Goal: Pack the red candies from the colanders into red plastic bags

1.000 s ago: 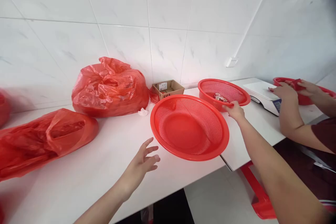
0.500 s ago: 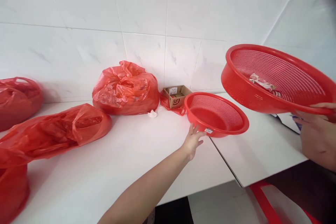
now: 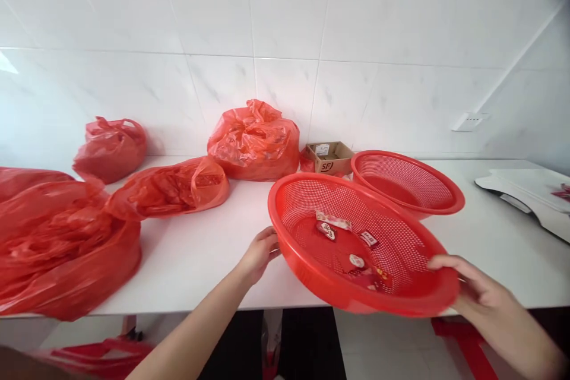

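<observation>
Over the front edge of the white table (image 3: 249, 219), round red perforated plastic basket (image 3: 312, 268) tilts, small red-and-white packets (image 3: 327, 230) inside. Right hand (image 3: 483, 291) pinches its right rim; left hand (image 3: 257, 257) meets left side, fingertips hidden, grip unclear.

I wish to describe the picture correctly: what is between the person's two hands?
In the head view: a red perforated basket containing several small packets.

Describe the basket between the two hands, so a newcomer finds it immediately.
At the white table, find the left hand and right hand. Between them is a tilted, round, perforated red basket. Unlike the rear red basket, it shows small packets inside.
</observation>
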Demonstrator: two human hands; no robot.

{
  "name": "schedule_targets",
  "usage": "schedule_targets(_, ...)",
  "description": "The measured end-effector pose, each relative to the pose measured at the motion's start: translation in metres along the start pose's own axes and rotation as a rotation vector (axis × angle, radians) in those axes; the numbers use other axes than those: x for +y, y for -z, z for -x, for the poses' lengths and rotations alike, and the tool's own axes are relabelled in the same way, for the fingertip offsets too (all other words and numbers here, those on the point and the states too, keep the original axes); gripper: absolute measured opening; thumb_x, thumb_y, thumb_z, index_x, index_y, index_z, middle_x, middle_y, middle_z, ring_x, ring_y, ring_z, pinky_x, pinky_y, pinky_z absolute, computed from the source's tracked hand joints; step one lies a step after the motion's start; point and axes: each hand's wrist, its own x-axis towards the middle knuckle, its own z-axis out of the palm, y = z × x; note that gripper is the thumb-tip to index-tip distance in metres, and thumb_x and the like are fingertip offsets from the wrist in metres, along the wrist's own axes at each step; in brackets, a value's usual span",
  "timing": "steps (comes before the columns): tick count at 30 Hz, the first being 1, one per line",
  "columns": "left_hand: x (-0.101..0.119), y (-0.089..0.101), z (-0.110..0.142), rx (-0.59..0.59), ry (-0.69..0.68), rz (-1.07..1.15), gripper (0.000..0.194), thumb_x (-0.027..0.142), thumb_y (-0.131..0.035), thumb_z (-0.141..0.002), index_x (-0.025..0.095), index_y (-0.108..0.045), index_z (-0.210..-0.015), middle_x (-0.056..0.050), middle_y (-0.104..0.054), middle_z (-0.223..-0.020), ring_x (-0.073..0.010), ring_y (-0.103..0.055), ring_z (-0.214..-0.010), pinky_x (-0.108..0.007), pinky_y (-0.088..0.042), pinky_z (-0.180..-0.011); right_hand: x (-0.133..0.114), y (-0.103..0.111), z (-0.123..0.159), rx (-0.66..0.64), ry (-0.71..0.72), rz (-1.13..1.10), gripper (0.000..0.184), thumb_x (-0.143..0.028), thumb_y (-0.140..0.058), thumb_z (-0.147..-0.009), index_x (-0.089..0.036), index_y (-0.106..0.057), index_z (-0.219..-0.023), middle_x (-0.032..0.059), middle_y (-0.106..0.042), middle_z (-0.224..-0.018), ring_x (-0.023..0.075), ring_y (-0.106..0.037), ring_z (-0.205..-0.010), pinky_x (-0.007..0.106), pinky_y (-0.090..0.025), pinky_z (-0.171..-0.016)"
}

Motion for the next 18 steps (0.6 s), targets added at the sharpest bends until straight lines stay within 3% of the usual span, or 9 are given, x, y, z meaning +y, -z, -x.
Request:
schedule_targets(2, -0.005, 0.029, 0.022, 0.114, -0.001, 0.035, 0.034, 0.037, -0.069, -0.076, 0.018, -0.063, -0.103, -0.01, -0.068, -0.106, -0.0209, -0.065, -0.094, -0.035, -0.046, -0.09, 0.003, -0.028, 0.001, -0.153, 0.002, -0.053, 0.041, -0.049, -0.072, -0.061, -0.029, -0.066, -0.096, 0.0058, -0.069, -0.091, 0.0248, -0.066, -0.074, 0.034, -0.057, -0.064)
schedule_targets(5, -0.02, 0.062, 0.054, 0.26, -0.003, 0.067, 0.035, 0.039, -0.071, -0.075, 0.018, -0.061, -0.101, -0.007, -0.065, -0.104, -0.0168, -0.064, -0.089, -0.031, -0.046, -0.088, 0.007, -0.061, 0.007, -0.023, 0.109, -0.02, 0.038, -0.045, -0.07, -0.065, -0.024, -0.065, -0.096, 0.0046, -0.067, -0.104, 0.0216, -0.066, -0.084, 0.032, -0.057, -0.078)
schedule_targets(8, -0.029, 0.082, 0.074, 0.326, -0.008, 0.07, 0.037, 0.04, -0.074, -0.073, 0.018, -0.061, -0.099, -0.006, -0.064, -0.102, -0.0169, -0.064, -0.088, -0.031, -0.046, -0.088, 0.009, -0.085, 0.014, 0.078, 0.152, -0.008, 0.042, -0.046, -0.068, -0.07, -0.025, -0.063, -0.107, 0.0057, -0.063, -0.117, 0.0226, -0.064, -0.098, 0.034, -0.056, -0.087)
schedule_targets(12, -0.016, 0.086, 0.083, 0.285, -0.021, 0.023, 0.028, 0.041, -0.07, -0.076, 0.021, -0.061, -0.094, -0.002, -0.063, -0.097, -0.0147, -0.062, -0.086, -0.027, -0.046, -0.082, 0.01, -0.103, 0.027, 0.208, 0.077, -0.142, 0.079, -0.047, -0.072, -0.071, -0.031, -0.039, -0.141, 0.011, -0.051, -0.137, 0.0239, -0.065, -0.1, 0.037, -0.057, -0.083)
schedule_targets(14, -0.008, 0.083, 0.089, 0.123, 0.023, -0.07, 0.022, 0.042, -0.066, -0.08, 0.021, -0.063, -0.086, -0.001, -0.064, -0.085, -0.0142, -0.061, -0.08, -0.025, -0.046, -0.077, 0.012, -0.112, 0.037, 0.283, 0.07, -0.279, 0.087, -0.044, -0.074, -0.071, -0.033, -0.03, -0.145, 0.0134, -0.044, -0.143, 0.0213, -0.067, -0.092, 0.038, -0.058, -0.079)
schedule_targets(16, -0.009, 0.081, 0.096, -0.172, 0.158, -0.225, 0.023, 0.041, -0.063, -0.082, 0.019, -0.067, -0.079, -0.002, -0.065, -0.073, -0.0161, -0.061, -0.071, -0.027, -0.047, -0.07, 0.017, -0.123, 0.049, 0.326, 0.05, -0.398, 0.082, -0.042, -0.074, -0.073, -0.033, -0.031, -0.142, 0.0131, -0.045, -0.141, 0.0178, -0.068, -0.082, 0.035, -0.059, -0.072)
schedule_targets(18, -0.023, 0.084, 0.104, -0.438, 0.353, -0.423, 0.022, 0.039, -0.065, -0.078, 0.018, -0.072, -0.074, -0.005, -0.068, -0.065, -0.0187, -0.063, -0.063, -0.03, -0.047, -0.064, 0.025, -0.136, 0.062, 0.303, -0.009, -0.464, 0.071, -0.043, -0.073, -0.074, -0.03, -0.038, -0.135, 0.0108, -0.052, -0.13, 0.0163, -0.067, -0.076, 0.031, -0.059, -0.065)
